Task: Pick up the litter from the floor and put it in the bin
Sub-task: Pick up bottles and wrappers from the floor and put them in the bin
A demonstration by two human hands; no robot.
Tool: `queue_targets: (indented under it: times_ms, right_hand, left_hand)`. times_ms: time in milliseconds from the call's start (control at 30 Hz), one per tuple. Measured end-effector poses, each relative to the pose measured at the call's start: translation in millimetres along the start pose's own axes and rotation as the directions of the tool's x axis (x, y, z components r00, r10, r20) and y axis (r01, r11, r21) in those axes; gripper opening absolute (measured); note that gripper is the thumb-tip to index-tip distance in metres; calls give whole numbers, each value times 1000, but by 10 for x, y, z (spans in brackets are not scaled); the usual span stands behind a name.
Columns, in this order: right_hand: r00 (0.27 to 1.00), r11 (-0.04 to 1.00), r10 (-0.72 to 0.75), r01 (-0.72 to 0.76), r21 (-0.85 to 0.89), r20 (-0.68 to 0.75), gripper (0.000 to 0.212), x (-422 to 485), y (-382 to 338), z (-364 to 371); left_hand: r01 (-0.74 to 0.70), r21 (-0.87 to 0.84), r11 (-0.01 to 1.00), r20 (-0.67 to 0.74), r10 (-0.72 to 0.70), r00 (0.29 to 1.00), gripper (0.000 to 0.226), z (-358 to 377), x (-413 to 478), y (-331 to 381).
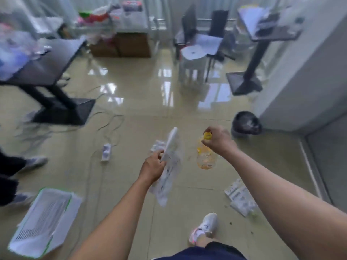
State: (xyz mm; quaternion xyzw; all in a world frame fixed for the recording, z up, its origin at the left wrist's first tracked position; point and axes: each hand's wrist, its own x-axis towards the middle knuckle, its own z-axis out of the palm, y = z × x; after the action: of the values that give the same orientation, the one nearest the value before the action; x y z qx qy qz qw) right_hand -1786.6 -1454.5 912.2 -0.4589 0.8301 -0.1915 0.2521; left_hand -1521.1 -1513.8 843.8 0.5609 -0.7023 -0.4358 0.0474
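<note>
The clear bottle has a yellow cap and a yellow-orange label. The crumpled wrapper is white with dark print. The floor is glossy beige, the bin far right dark grey. Near left, white printed sheets are edged green. The sneaker is white with pink.

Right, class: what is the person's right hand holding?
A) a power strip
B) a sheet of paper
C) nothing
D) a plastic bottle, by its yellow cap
D: the right hand pinches the yellow cap of a plastic bottle that hangs below it; the papers are in the left hand.
</note>
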Motion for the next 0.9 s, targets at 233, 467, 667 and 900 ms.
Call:
queue_targets:
  times_ms: [233, 467, 667, 900]
  right_hand:
    - [958, 966, 257, -254, 44, -127, 28, 208, 1625, -1219]
    - [900, 918, 393, -373, 134, -190, 21, 572, 2433, -1809]
    - [880, 896, 439, -415, 159, -180, 20, 1320, 2767, -1937]
    - [841, 893, 447, -402, 202, -303, 18, 2572, 3000, -2223]
  left_hand:
    - [-127, 41, 991, 176, 118, 977, 40, 1140, 850, 1602]
    - [6, -266, 964, 181, 44, 983, 39, 1695, 1639, 2586]
    - [131, -259, 957, 183, -85, 979, 37, 2130, 2433, 3108]
    - [-56, 197, 979, 130, 30, 991, 28, 2462, 3599, 3624]
